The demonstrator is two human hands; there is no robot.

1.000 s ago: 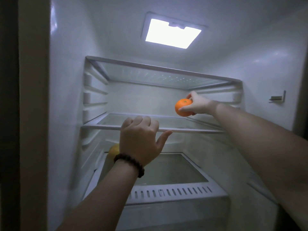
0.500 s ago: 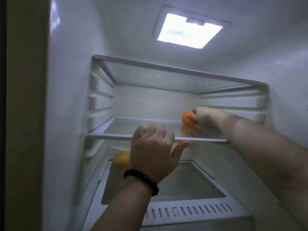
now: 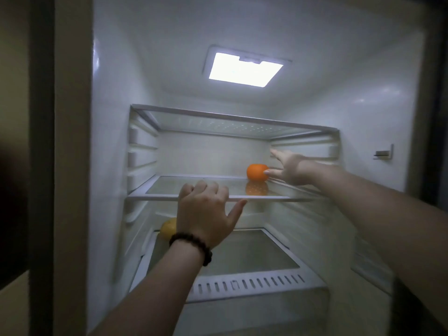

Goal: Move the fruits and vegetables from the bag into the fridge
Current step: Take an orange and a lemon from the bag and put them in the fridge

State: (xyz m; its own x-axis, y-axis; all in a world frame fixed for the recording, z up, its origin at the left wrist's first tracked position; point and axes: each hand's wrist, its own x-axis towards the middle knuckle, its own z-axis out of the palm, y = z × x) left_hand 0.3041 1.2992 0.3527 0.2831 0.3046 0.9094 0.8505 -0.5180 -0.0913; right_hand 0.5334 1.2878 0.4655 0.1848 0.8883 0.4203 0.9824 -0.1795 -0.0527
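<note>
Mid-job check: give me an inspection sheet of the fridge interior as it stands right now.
Surface: middle glass shelf, bare apart from one fruit.
Job's things: orange resting on that shelf near the back right; yellow fruit on the level below, partly hidden.
Clutter: nothing seen.
Hands: left hand rests on the shelf's front edge; right hand open, fingertips at the orange.
Cables: nothing seen.
Surroundings: upper glass shelf bare; ceiling light on; bag not in view.
</note>
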